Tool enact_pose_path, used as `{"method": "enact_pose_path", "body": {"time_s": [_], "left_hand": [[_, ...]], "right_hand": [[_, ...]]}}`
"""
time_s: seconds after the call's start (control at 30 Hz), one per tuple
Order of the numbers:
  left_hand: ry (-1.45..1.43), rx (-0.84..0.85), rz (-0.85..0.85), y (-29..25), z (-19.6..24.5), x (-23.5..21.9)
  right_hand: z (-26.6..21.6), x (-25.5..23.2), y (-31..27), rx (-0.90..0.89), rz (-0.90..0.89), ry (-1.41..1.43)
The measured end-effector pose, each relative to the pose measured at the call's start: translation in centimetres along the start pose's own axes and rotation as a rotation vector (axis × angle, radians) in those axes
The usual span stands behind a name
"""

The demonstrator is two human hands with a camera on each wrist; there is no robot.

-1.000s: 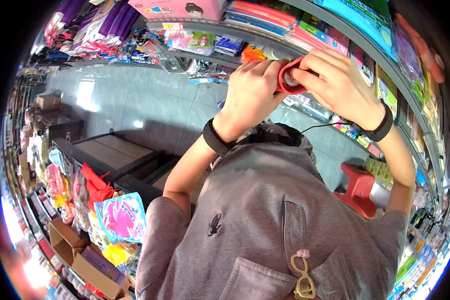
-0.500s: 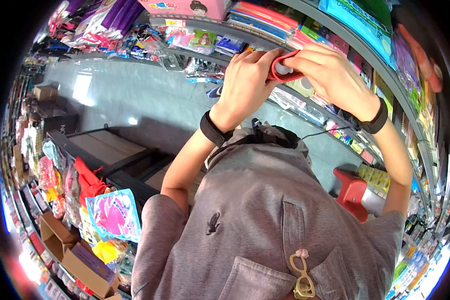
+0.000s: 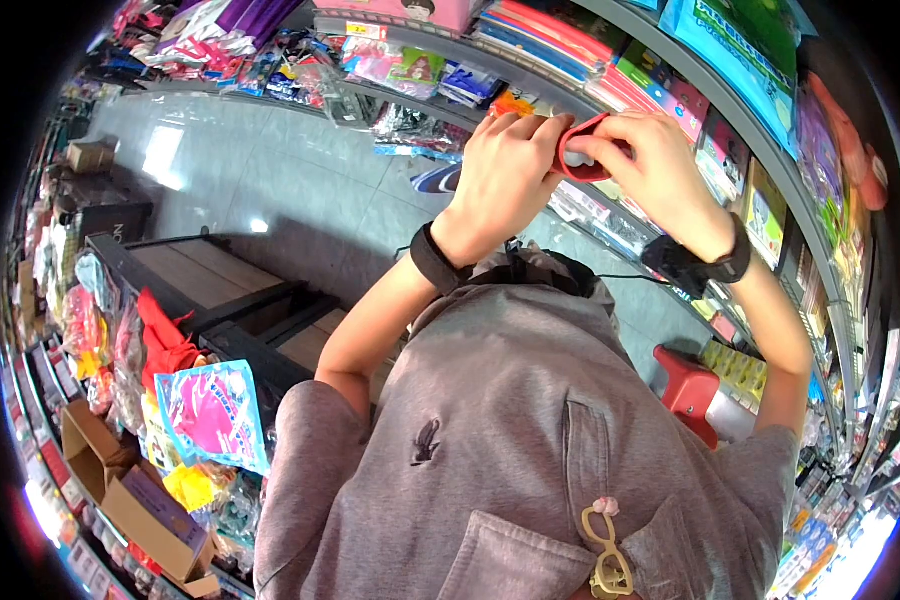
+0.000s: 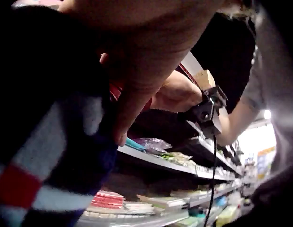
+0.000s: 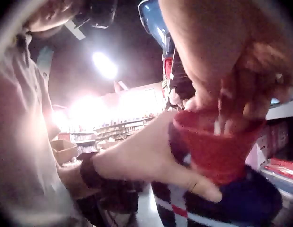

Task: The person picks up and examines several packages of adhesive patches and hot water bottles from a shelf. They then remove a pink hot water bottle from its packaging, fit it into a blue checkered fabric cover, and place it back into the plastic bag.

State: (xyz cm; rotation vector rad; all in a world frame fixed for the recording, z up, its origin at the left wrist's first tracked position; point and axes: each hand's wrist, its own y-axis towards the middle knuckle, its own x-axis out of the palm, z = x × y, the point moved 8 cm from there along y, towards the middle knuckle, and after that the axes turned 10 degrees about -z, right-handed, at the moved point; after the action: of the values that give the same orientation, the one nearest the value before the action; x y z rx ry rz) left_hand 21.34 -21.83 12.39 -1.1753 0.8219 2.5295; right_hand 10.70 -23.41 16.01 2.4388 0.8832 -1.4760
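Both grips on sock (image 3: 582,160) rim

Ahead of the hands: the shelf edge (image 3: 610,95) runs right behind the left hand (image 3: 500,180) and right hand (image 3: 660,170); packets crowd it, so little room lies forward.
Between the hands: the red sock (image 3: 582,150) fills the gap; both hands hold it.
Below the hands: open air down to the grey floor (image 3: 270,190).
To the left: the aisle is open across to the dark crates (image 3: 220,300).
Lower right: a red stool (image 3: 688,390) stands close to the shelf foot.
Far left: hanging bags (image 3: 210,410) and a cardboard box (image 3: 130,500) line the aisle's other side.
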Motion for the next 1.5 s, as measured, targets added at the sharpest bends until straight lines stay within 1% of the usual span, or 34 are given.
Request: {"method": "enact_pose_path", "body": {"time_s": [0.1,0.23,0.33,0.37,0.4,0.47,0.5,0.6,0.63,0.73,0.77,0.8,0.87,0.9,1.0,1.03,1.1,1.13,1.23,1.33,1.37,1.4,1.43,1.47,1.5], "left_hand": [[-0.078,0.017,-0.037,-0.2,-0.3,-0.4],[-0.193,0.046,-0.135,0.2,0.1,-1.2],[-0.226,0.065,-0.211,0.7,0.5,-0.7],[-0.225,0.055,-0.220,0.7,0.5,-0.5],[-0.223,0.042,-0.228,0.7,0.4,-0.4],[-0.154,0.045,-0.156,0.6,0.4,-0.4],[-0.121,0.045,-0.119,0.5,0.5,-0.3],[-0.043,0.063,-0.053,0.3,1.0,0.3],[-0.025,0.065,-0.061,0.2,0.9,0.6],[-0.096,0.052,-0.082,0.4,0.2,0.3],[-0.125,0.045,-0.129,0.6,-0.2,0.2],[-0.137,0.046,-0.151,0.9,-0.4,0.0],[-0.158,0.049,-0.194,1.3,-0.6,-0.2],[-0.189,0.015,-0.226,1.4,-0.8,-0.1],[-0.226,0.006,-0.257,1.4,-0.9,0.3],[-0.212,-0.014,-0.252,1.3,-1.0,0.3],[-0.180,-0.051,-0.247,1.2,-0.9,0.2],[-0.155,-0.042,-0.210,1.1,-0.9,0.1],[-0.071,-0.029,-0.099,0.5,-0.8,0.7],[0.015,-0.027,-0.008,-0.1,-0.7,1.3],[0.024,-0.025,0.023,-0.3,-0.7,1.4],[0.034,-0.023,0.053,-0.4,-0.6,1.2],[0.013,-0.058,0.009,-0.5,-0.9,1.3],[0.012,-0.038,-0.013,-0.4,-0.8,1.1],[-0.004,-0.061,-0.058,-0.3,-0.5,0.7]], "right_hand": [[-2.1,-1.7,-1.1,-0.438,0.057,-0.180],[-4.9,-1.4,-2.5,-0.685,0.055,-0.613],[-4.1,-0.8,-2.6,-0.741,0.097,-0.695],[-4.0,-1.0,-2.4,-0.733,0.103,-0.666],[-3.7,-1.1,-2.1,-0.668,0.111,-0.646],[-3.1,-1.1,-1.5,-0.545,0.126,-0.608],[-3.3,-1.2,-1.6,-0.489,0.217,-0.532],[0.0,0.2,-1.0,0.037,0.032,-0.167],[0.6,0.3,-0.8,0.089,-0.021,-0.106],[0.0,-0.6,-1.0,-0.139,-0.003,-0.020],[-0.9,-1.1,-1.4,-0.290,0.081,-0.131],[-2.2,-1.4,-1.8,-0.404,0.090,-0.262],[-2.3,-1.5,-1.5,-0.402,0.014,-0.218],[-3.4,-1.3,-1.9,-0.616,0.125,-0.509],[-3.0,-0.6,-1.1,-0.638,0.109,-0.613],[-3.3,-0.8,-1.0,-0.650,0.154,-0.568],[-2.7,-0.4,-0.2,-0.606,0.140,-0.595],[-2.4,-0.2,0.1,-0.583,0.133,-0.611],[-0.8,0.3,0.7,-0.192,0.127,-0.367],[1.7,1.1,1.3,-0.007,0.058,-0.086],[2.1,0.8,1.2,0.000,0.022,0.090],[2.5,0.9,1.0,0.002,-0.078,0.220],[2.0,0.3,0.6,-0.132,0.004,0.228],[1.7,-0.2,-0.1,-0.263,0.088,0.237],[0.6,-0.3,-1.1,-0.378,0.172,-0.043]]}}
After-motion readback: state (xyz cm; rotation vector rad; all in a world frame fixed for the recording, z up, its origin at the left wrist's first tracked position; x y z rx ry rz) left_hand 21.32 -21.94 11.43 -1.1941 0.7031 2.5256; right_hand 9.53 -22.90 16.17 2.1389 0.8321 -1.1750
